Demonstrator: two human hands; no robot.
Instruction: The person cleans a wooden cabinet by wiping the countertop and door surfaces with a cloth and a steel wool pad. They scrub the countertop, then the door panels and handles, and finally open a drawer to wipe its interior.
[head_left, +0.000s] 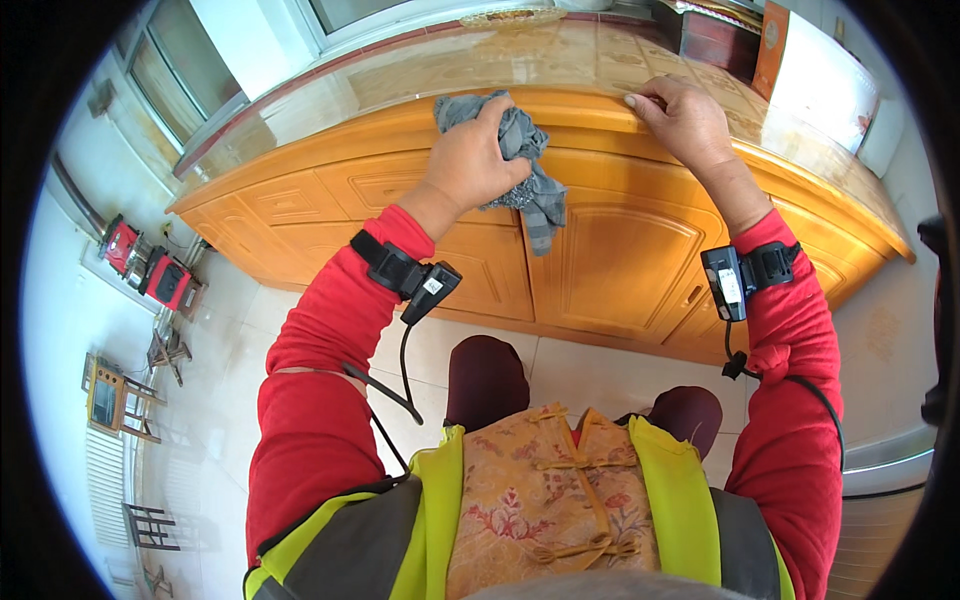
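My left hand (474, 159) grips a crumpled grey cloth (534, 196), pressed near the front edge of a wooden cabinet (630, 240). Part of the cloth hangs down in front of the drawers and a door; a darker, speckled patch shows under my palm. My right hand (684, 120) rests on the rim of the countertop (555, 64), its fingers curled over the edge and partly hidden. I see no object in the right hand. The cabinet front has carved drawers and doors in orange-brown wood.
At the back right of the countertop stand a dark red box (716, 45) and a white-and-orange carton (817, 82). A patterned glass dish (511, 16) sits by the window. Along the left wall are a red appliance (146, 262), a toaster oven (106, 396) and a wooden stool (169, 349).
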